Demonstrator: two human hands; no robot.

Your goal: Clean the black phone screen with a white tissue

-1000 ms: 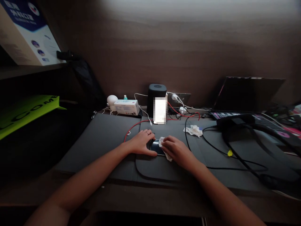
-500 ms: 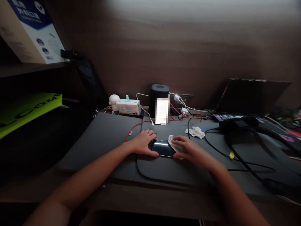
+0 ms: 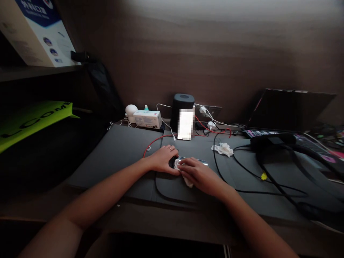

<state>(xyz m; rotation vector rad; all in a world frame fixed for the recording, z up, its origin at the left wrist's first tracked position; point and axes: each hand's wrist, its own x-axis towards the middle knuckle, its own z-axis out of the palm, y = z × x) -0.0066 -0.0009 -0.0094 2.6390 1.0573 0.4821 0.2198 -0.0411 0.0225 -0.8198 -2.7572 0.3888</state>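
Observation:
A smartphone (image 3: 204, 162) with a dark, glossy screen lies flat on the grey desk mat (image 3: 129, 150). My left hand (image 3: 162, 160), a ring on one finger, grips the phone's left end between thumb and fingers. Over the screen, my right hand (image 3: 200, 174) presses a crumpled white tissue (image 3: 176, 164) close beside the left thumb. Part of the tissue sticks out below the right fingers. Most of the phone is hidden under the right hand, with its upper right edge showing.
Behind the hands, a lit, blurred-out screen (image 3: 185, 125) leans against a black speaker (image 3: 184, 98). Another crumpled tissue (image 3: 223, 149) lies to the right, near black cables (image 3: 258, 191) and a headset (image 3: 274, 143). An open laptop (image 3: 290, 111) stands back right; a white box (image 3: 147, 119) stands back left.
My right hand has slid left across the phone with the tissue, from its right end to near my left thumb. The left hand keeps its grip at the left end.

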